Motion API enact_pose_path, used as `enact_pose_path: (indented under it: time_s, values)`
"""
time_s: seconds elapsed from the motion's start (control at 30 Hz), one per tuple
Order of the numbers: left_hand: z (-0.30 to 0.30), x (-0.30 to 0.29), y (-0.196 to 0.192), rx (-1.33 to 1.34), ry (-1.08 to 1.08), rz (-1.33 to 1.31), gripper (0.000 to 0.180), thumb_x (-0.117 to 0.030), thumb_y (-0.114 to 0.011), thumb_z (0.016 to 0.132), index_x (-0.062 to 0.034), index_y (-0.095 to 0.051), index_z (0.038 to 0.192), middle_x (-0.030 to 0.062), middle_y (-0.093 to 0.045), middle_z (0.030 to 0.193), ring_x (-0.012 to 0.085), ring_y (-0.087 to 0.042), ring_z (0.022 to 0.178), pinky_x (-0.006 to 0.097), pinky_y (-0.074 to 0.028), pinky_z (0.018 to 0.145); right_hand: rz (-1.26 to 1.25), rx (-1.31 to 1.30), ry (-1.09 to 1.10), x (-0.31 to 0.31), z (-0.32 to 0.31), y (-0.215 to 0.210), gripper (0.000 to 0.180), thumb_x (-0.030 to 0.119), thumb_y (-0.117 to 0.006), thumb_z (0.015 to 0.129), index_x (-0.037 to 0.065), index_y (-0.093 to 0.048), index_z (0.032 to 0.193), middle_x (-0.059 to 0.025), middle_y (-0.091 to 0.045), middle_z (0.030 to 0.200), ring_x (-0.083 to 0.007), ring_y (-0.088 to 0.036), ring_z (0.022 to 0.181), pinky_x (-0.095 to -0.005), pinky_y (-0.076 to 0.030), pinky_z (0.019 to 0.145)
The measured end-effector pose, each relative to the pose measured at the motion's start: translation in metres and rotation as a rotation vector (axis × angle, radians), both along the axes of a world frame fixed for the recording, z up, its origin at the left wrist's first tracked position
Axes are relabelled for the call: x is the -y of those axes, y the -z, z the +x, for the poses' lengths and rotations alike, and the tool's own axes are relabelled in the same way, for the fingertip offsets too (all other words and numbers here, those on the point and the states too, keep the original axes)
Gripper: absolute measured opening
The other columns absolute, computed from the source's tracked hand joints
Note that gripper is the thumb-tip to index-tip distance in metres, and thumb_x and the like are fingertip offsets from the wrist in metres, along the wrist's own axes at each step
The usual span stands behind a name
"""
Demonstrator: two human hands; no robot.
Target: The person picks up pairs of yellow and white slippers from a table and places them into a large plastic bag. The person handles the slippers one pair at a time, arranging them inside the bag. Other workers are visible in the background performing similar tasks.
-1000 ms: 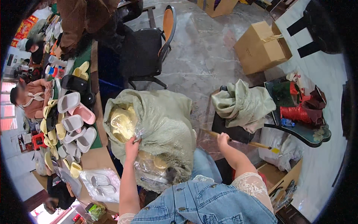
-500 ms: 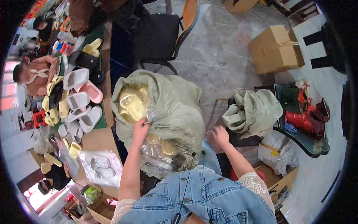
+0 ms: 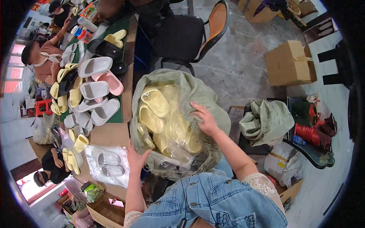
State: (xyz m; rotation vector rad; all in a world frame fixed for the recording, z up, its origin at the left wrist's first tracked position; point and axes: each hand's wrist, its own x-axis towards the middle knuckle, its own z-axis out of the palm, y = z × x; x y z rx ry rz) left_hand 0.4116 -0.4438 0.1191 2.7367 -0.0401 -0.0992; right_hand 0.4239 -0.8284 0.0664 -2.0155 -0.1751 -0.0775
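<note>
A pale green woven sack (image 3: 218, 102) stands in front of me with its mouth spread wide. Inside lie several yellow slippers (image 3: 156, 103) wrapped in clear plastic bags. My right hand (image 3: 206, 120) rests on the sack's right side, fingers stretched out and apart, gripping nothing. At the sack's lower left edge is my left hand (image 3: 136, 157), its thumb held away from the fingers and nothing visible in it. Beside that hand, on the table, a clear bag holds a pair of light grey slippers (image 3: 103, 157).
Loose grey, pink, black and yellow slippers (image 3: 95, 90) crowd the table (image 3: 108, 135) on the left, with people working beyond it. A black chair (image 3: 178, 36) stands past the sack. To the right are a second rolled green sack (image 3: 266, 121) and a cardboard box (image 3: 287, 62).
My left hand has let go of the sack's rim and moved down and left. My right hand has come left onto the sack. The mouth is wider, exposing more yellow slippers.
</note>
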Motion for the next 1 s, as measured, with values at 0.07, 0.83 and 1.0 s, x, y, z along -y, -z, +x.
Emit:
enact_pose_path:
  time_s: [0.07,0.83,1.0]
  values:
    - [-0.016,-0.023,-0.007,-0.219,-0.121,0.171,0.082,-0.021,-0.081,0.067,-0.0040,-0.042,0.136,0.0173,-0.054,0.109,0.0397,-0.054,0.104,0.044,-0.046,0.091,0.251,-0.006,0.100,0.000,-0.001,-0.003,0.038,-0.004,-0.055,0.075,0.004,-0.059,0.112,-0.0154,-0.046,0.143,-0.0337,-0.037,0.138,-0.0444,-0.028,0.114]
    - [-0.009,0.057,-0.046,-0.112,-0.979,-1.275,0.021,-0.024,-0.045,0.095,-0.0109,-0.051,0.078,0.0011,-0.047,0.069,0.0147,-0.044,0.063,0.029,-0.038,0.060,1.381,-0.066,0.573,0.111,-0.062,-0.098,0.025,0.024,-0.042,0.095,0.011,-0.041,0.074,0.0020,-0.027,0.055,-0.0126,-0.026,0.049,-0.0306,-0.022,0.052]
    - [-0.030,0.131,-0.074,-0.216,-0.749,-1.201,0.021,-0.014,-0.043,0.088,-0.0091,-0.045,0.067,0.0010,-0.042,0.061,0.0129,-0.038,0.057,0.027,-0.031,0.055,1.330,-0.009,0.547,0.173,-0.082,-0.135,0.028,0.027,-0.041,0.097,0.012,-0.039,0.072,0.0033,-0.027,0.054,-0.0117,-0.022,0.049,-0.0304,-0.021,0.052]
